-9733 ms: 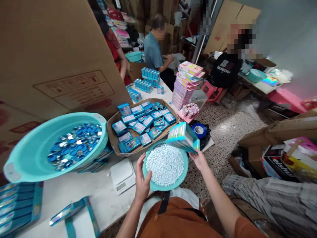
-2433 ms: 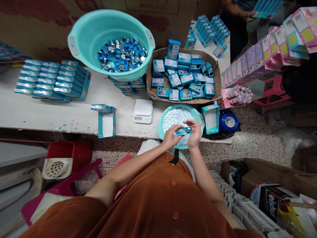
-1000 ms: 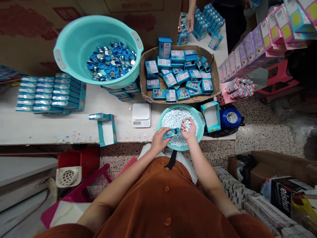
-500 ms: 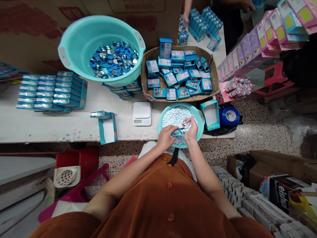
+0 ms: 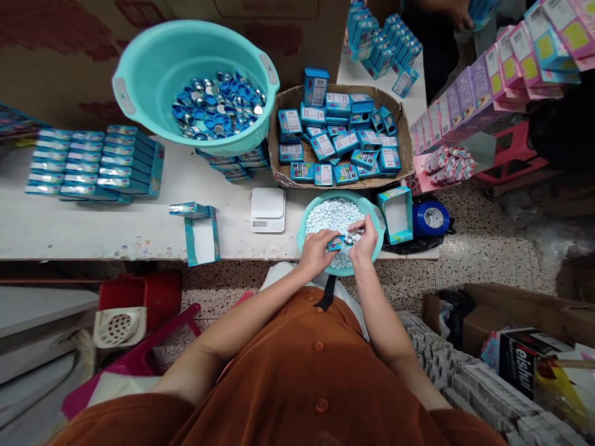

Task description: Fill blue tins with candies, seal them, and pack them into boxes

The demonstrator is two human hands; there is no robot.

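A small blue box lies sideways in my left hand, over a turquoise basin of white pellets. Close to its right end is my right hand, fingers curled, with a small silvery cap at the fingertips. A few white pellets show by those fingers; how many the palm holds is hidden. Behind the basin, a cardboard tray holds several blue boxes.
A large turquoise tub with blue and silver caps stands at the back left. A white scale and an opened blue carton are left of the basin. Stacked blue boxes sit far left. A person's hand shows top right.
The heap of pellets in my right hand has mostly gone, and a silvery cap shows there now. The blue box is still in my left hand. The other person's hand at the back stack has left view.
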